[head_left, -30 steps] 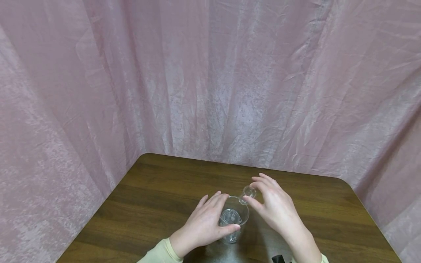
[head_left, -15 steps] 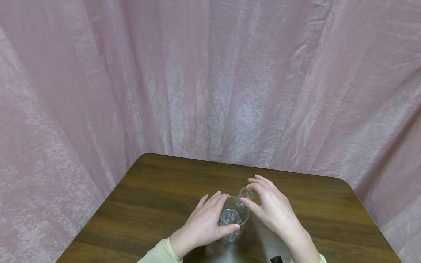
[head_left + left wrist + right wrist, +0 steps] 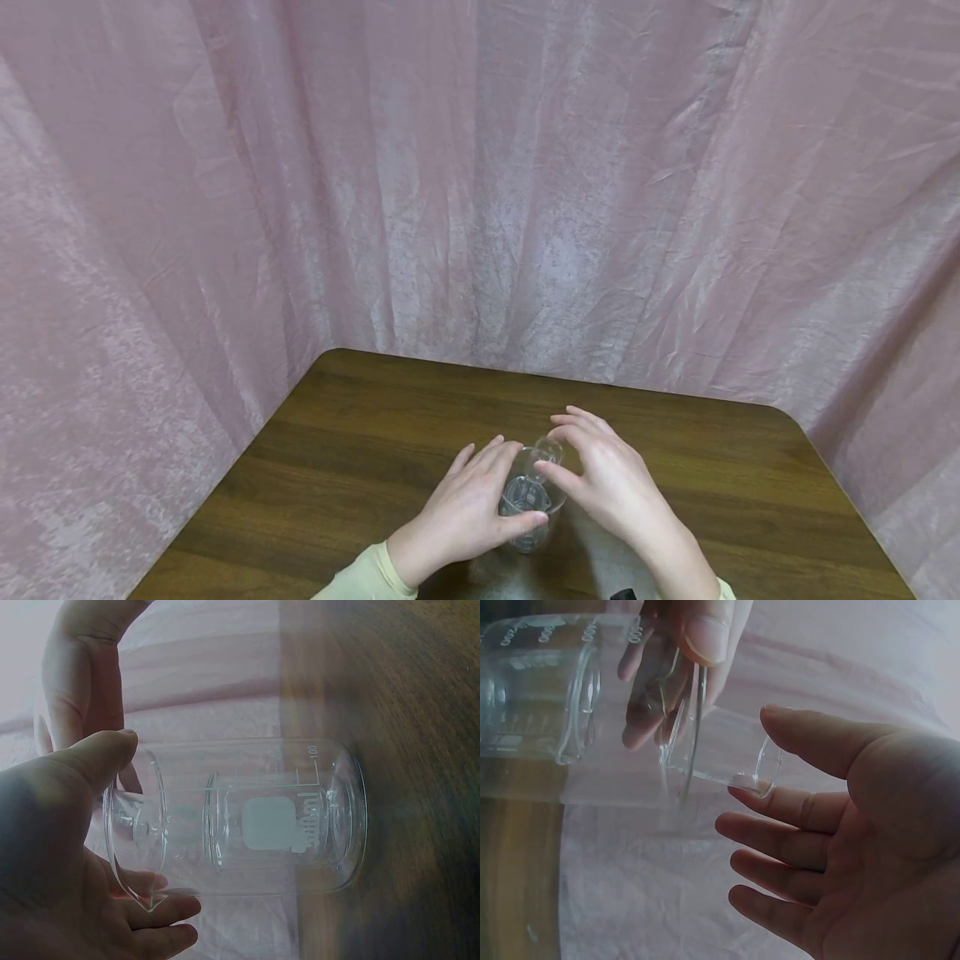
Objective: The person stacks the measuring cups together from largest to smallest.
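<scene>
A large clear glass beaker stands upright on the table, white markings printed on its wall. Inside it sits a smaller glass beaker, seen through the outer wall. My left hand grips the large beaker by its rim, thumb on the near side and fingers on the far side. Between thumb and index finger my right hand pinches a tiny glass beaker by its end. This tiny beaker is tilted, and its other end overlaps the large beaker's mouth in the right wrist view. My remaining right fingers are spread.
The brown wooden table has rounded far corners. Pink curtains hang behind it and along both sides. A small black object shows at the bottom edge, near the right wrist.
My right hand has moved left and slightly nearer with the tiny beaker, from beside the large beaker's rim to over its mouth. The left hand keeps its grip in place.
</scene>
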Tool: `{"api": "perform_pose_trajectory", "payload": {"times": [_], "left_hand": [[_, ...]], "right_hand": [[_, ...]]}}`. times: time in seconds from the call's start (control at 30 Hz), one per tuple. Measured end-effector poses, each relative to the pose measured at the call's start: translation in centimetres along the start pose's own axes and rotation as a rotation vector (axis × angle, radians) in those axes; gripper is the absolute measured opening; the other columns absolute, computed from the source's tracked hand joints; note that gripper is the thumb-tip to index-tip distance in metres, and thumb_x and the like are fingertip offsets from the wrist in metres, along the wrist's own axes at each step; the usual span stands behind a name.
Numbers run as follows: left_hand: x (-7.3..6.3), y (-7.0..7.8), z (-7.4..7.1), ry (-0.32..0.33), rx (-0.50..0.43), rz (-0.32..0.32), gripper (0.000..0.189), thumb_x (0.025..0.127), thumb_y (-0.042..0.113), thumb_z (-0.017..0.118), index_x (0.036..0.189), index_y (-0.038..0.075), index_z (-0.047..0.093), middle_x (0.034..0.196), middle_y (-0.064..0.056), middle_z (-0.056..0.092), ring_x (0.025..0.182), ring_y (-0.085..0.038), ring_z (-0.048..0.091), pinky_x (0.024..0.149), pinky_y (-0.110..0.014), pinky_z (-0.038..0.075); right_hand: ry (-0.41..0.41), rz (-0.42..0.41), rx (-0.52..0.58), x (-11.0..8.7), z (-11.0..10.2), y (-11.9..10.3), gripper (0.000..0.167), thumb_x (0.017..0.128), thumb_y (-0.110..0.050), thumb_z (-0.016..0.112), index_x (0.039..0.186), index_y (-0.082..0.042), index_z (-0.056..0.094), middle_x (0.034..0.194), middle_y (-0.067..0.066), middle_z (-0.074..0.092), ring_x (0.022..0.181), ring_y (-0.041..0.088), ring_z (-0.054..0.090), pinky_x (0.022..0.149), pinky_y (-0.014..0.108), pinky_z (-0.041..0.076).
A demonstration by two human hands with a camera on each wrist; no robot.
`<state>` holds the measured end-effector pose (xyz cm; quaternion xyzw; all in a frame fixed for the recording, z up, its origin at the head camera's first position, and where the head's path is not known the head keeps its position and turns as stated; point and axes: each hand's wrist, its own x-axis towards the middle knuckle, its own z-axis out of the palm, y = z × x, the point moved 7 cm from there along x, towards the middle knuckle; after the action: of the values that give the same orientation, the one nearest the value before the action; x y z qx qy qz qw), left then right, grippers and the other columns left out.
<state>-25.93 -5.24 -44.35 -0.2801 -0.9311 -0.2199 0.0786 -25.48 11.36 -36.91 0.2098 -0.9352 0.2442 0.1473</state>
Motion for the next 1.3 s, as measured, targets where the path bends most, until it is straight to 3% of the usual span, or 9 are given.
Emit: {"api": "perform_pose_trajectory", "payload": {"times": [0.37,1.3], "left_hand": [[0.0,0.0,0.1,-0.012,0.006,-0.003,0.091,0.098,0.074,0.069,0.159,0.008,0.053,0.159,-0.005,0.059,0.158,-0.030,0.045,0.126,-0.065,0.035],[-0.1,0.0,0.1,0.000,-0.002,0.016,0.088,0.098,0.073,0.069,0.158,0.011,0.053,0.157,-0.001,0.060,0.157,-0.030,0.045,0.124,-0.068,0.036]], "right_hand": [[-0.063,0.009,0.011,0.0,1.2,-0.1,0.030,0.094,-0.035,0.090,0.115,-0.017,0.079,0.144,0.003,0.071,0.153,0.028,0.051,0.109,0.060,0.055],[-0.112,0.001,0.016,0.0,2.9,-0.2,0.030,0.091,-0.033,0.093,0.111,-0.014,0.080,0.139,0.004,0.073,0.150,0.029,0.053,0.107,0.060,0.056]]}}
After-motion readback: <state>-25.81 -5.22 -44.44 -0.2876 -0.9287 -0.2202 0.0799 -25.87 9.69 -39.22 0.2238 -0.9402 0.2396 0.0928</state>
